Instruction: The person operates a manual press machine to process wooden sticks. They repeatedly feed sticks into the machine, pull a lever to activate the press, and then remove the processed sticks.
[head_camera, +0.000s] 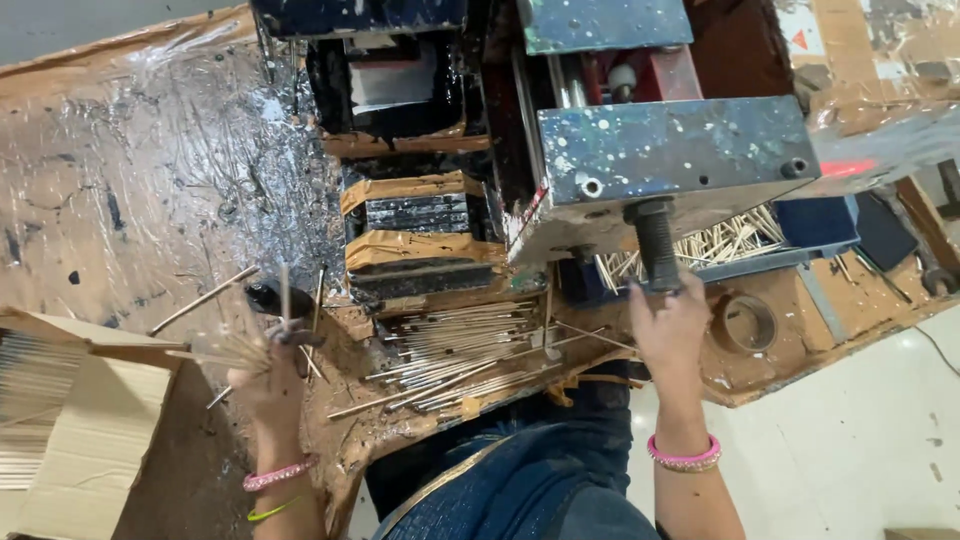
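Head view showed the left hand (268, 385) clutching a fanned bundle of sticks (232, 350) above its closed fingers; the right hand (668, 325) gripped a black threaded knob (655, 245).

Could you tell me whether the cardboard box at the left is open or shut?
Open: the cardboard box has its flap raised, and rows of thin sticks show inside. The left hand beside it holds more sticks.

We see a blue machine block (680, 150) speckled white, pale tan sticks (460, 345), a brown paste-smeared worktop (150, 220), and pink bangles (684, 456) at our wrists.
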